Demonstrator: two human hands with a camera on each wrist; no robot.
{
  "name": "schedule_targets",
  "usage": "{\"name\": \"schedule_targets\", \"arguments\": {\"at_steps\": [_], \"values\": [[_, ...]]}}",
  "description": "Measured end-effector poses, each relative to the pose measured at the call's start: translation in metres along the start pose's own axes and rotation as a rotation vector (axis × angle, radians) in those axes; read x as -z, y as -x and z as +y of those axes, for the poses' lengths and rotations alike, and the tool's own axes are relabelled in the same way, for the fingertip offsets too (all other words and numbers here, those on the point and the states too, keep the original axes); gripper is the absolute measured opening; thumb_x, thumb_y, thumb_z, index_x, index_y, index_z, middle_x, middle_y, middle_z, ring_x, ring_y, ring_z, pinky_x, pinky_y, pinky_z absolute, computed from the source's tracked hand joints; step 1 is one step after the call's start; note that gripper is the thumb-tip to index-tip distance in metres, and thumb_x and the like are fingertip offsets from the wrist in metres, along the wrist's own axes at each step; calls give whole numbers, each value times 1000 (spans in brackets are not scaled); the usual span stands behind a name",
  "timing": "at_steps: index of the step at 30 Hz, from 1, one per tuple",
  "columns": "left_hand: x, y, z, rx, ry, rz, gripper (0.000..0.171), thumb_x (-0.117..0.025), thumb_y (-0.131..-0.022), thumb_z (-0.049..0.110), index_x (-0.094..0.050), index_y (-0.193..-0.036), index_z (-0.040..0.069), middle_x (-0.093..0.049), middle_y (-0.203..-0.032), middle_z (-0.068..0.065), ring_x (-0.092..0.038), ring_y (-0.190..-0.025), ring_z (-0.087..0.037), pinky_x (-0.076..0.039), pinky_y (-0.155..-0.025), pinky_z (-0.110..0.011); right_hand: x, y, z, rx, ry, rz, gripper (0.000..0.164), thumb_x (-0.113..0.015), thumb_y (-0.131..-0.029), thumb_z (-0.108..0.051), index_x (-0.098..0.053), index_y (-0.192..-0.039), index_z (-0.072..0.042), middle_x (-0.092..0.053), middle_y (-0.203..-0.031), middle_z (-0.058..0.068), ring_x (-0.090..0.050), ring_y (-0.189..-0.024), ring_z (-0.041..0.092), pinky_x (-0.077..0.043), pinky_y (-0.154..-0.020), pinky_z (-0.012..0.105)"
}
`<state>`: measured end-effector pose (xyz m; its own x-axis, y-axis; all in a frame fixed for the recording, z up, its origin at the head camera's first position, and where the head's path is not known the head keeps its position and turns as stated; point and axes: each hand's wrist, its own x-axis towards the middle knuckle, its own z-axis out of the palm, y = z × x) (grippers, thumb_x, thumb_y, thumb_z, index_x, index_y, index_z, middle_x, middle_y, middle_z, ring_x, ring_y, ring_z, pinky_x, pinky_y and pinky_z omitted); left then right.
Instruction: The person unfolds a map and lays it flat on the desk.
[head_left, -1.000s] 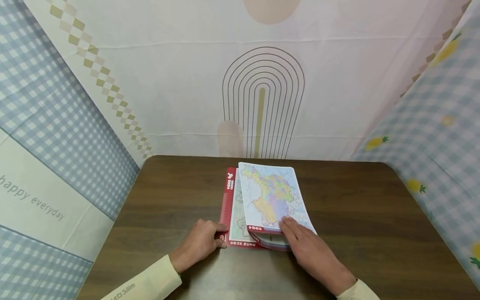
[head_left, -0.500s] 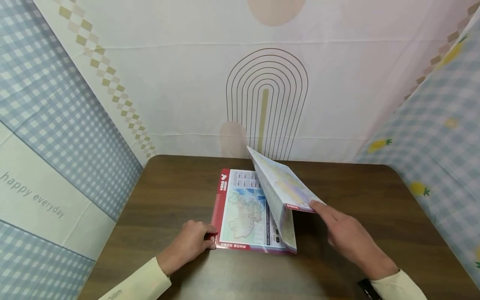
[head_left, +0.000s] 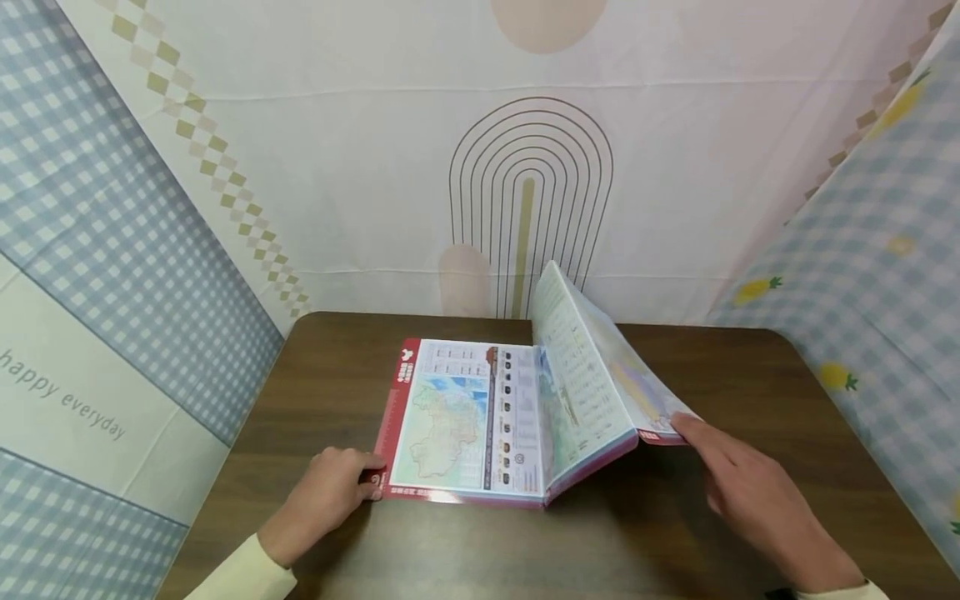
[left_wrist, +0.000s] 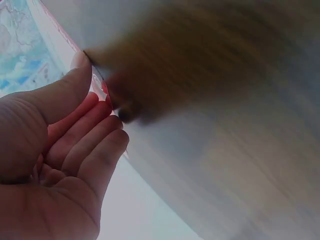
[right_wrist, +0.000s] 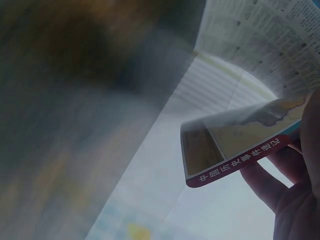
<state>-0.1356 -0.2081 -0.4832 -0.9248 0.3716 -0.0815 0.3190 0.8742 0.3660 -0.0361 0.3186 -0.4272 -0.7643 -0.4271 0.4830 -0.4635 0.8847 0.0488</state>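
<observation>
A folded map (head_left: pixel 450 433) with a red border and coloured prints lies partly spread on the dark wooden table (head_left: pixel 330 400). Its left panels are flat, while the right panels rise in a zigzag fold. My left hand (head_left: pixel 322 496) pinches the near left corner, thumb on top and fingers beneath, as the left wrist view shows. With thumb and fingers my right hand (head_left: pixel 757 487) holds the near corner of the outermost panel, up off the table. The right wrist view shows that panel's red-edged printed underside (right_wrist: pixel 250 135) beside my right fingers (right_wrist: pixel 262 182).
A white cloth backdrop (head_left: pixel 360 183) with arch patterns hangs behind the table's far edge. Blue checked cloth (head_left: pixel 135 208) borders the left side, and another checked cloth (head_left: pixel 885 275) with pineapple prints hangs at the right. Bare tabletop shows on both sides of the map.
My right hand has drawn the map's top panel up and to the right, spreading the folds and exposing more panels. My left hand has slid left with the map's left edge.
</observation>
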Motion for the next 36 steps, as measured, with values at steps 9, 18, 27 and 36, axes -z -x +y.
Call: {"name": "schedule_targets", "arguments": {"at_steps": [9,18,27,36], "values": [[14,5,-43,51,-53,1,41,-93,-79,20,-82,-116,7,-80,-110,-12,-72,-92,-23,-60,-84,-50,-8,30,22,29,73,34,67,-15,-103,-31,-62,-138,1,-70,-127,16,-70,-97,33,-54,-67,48],[26,12,-77,66,-76,21,39,-91,-81,16,-81,-117,6,-79,-114,-19,-75,-100,-34,-59,-83,-53,-24,48,30,72,82,-85,47,-53,-90,-6,-65,-135,-3,-70,-126,16,-71,-98,33,-57,-68,50],[34,21,-87,109,-129,-9,38,-87,-86,14,-79,-121,4,-79,-114,-21,-75,-97,-35,-58,-81,-54,-32,67,21,97,174,-296,41,-73,-88,-1,-72,-128,-11,-70,-121,10,-71,-103,27,-60,-74,47],[39,24,-71,80,-155,-24,45,-86,-87,21,-75,-126,1,-76,-119,-22,-74,-102,-38,-58,-87,-58,-32,69,11,0,157,-392,62,-93,-74,-9,-70,-132,-16,-70,-127,9,-70,-111,28,-59,-78,48]]}}
